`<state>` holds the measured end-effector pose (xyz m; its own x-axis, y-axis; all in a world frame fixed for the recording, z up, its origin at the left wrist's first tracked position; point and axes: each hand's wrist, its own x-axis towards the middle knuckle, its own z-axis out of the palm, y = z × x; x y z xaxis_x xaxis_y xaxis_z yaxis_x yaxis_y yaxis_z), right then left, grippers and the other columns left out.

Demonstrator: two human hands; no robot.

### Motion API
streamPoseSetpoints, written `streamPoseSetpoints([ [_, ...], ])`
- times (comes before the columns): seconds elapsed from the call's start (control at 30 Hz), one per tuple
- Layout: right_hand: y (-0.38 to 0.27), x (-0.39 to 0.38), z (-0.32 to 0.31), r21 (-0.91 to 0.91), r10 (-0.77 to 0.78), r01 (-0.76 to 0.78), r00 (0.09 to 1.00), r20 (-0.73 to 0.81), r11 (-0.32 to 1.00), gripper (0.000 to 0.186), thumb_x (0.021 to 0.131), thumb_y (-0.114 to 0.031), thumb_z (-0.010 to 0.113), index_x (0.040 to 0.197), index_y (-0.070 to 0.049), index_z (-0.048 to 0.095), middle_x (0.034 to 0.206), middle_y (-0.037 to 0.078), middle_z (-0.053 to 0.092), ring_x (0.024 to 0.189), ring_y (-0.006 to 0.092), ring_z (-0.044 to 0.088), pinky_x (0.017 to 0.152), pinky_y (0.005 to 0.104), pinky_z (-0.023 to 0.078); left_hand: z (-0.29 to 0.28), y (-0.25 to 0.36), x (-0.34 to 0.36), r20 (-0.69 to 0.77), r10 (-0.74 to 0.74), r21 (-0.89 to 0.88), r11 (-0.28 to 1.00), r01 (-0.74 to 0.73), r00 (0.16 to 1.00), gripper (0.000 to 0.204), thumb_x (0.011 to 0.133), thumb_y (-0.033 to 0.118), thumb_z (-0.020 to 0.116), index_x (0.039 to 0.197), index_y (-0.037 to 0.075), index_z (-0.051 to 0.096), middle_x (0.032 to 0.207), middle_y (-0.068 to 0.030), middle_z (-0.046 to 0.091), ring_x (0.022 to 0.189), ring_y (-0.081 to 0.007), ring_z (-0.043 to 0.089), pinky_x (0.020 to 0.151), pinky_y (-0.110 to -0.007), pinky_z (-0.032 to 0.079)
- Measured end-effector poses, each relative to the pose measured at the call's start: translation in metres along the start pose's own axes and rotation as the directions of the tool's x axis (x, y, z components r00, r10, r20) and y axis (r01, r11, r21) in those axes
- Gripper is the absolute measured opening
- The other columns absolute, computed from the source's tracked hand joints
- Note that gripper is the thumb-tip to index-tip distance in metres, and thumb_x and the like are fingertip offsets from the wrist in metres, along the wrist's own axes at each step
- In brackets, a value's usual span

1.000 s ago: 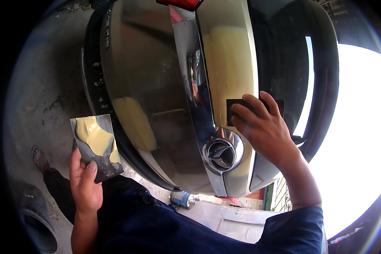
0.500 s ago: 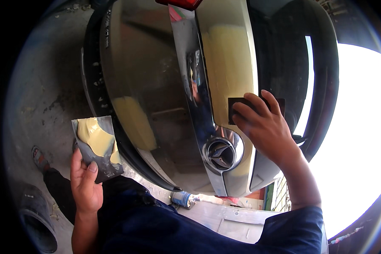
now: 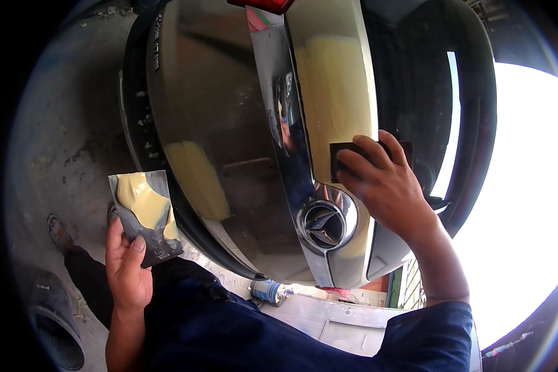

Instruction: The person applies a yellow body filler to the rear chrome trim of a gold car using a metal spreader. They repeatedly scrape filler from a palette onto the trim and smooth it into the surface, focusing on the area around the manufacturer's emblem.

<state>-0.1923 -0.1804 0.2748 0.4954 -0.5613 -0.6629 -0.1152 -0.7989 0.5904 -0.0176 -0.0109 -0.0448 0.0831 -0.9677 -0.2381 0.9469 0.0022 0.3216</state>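
Note:
My left hand (image 3: 129, 266) is closed on the lower part of a grey putty board (image 3: 158, 239), its thumb lying across the face. A thick smear of pale yellow body filler (image 3: 144, 201) sits on the board's upper part. My right hand (image 3: 394, 180) grips a dark, flat spreader (image 3: 342, 150) against the car's tailgate, just above the round chrome emblem (image 3: 322, 224). Under and above the spreader runs a long yellow filler patch (image 3: 332, 87) on the pale panel, beside the chrome trim strip (image 3: 279, 93). The fingers hide part of the spreader.
Another yellow filler patch (image 3: 198, 180) lies lower on the tailgate. The dark rear window (image 3: 415, 74) is right of the panel, and the dark bumper edge (image 3: 142, 111) left. A black bucket-like container (image 3: 56, 325) stands on the concrete floor; a blue can (image 3: 266, 291) lies beyond my shirt.
The spreader and my right hand have shifted slightly left on the panel. My left hand and the board have moved a little to the right.

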Motion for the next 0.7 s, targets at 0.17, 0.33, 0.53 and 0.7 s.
streamPoseSetpoints([
  [0.17,-0.001,0.004,0.001,0.047,0.008,-0.005,0.997,-0.08,0.999,0.017,0.071,-0.013,0.065,0.088,-0.013,0.068,0.113,0.002,0.051,0.121,0.0217,0.04,0.107,0.0474,0.025,0.002,0.0,0.0,-0.004,0.004,-0.005,1.0,-0.004,1.0,0.051,0.092,0.004,0.043,0.14,-0.002,0.027,0.133,-0.0157,0.046,0.122,-0.0236,0.046,0.103,-0.038,0.036],
  [0.33,0.001,0.008,0.005,0.044,-0.003,0.007,0.997,-0.082,0.999,0.019,0.071,-0.013,0.065,0.09,-0.013,0.068,0.113,0.002,0.051,0.121,0.022,0.04,0.106,0.0474,0.026,0.002,-0.003,0.0,-0.03,0.0,0.008,1.0,0.0,1.0,0.051,0.092,0.004,0.043,0.14,-0.002,0.027,0.133,-0.0155,0.046,0.122,-0.0237,0.046,0.103,-0.039,0.036],
  [0.53,0.005,-0.004,0.006,0.067,0.059,-0.054,0.995,-0.077,0.996,0.023,0.069,-0.011,0.066,0.092,-0.014,0.067,0.114,0.002,0.052,0.121,0.0231,0.04,0.104,0.0471,0.027,0.007,-0.002,0.0,-0.024,-0.014,-0.041,0.999,0.013,1.0,0.051,0.092,0.003,0.044,0.14,-0.001,0.028,0.131,-0.015,0.047,0.121,-0.0239,0.047,0.102,-0.039,0.037],
  [0.7,-0.024,-0.018,-0.013,0.345,0.122,-0.037,0.966,-0.229,0.938,0.035,0.065,-0.009,0.069,0.1,-0.014,0.067,0.115,0.006,0.054,0.116,0.0286,0.046,0.098,0.0469,0.038,0.043,-0.006,0.0,-0.003,-0.105,-0.256,0.962,0.101,0.994,0.051,0.091,0.002,0.043,0.14,0.005,0.032,0.132,-0.0137,0.047,0.12,-0.0242,0.048,0.102,-0.042,0.038],
])
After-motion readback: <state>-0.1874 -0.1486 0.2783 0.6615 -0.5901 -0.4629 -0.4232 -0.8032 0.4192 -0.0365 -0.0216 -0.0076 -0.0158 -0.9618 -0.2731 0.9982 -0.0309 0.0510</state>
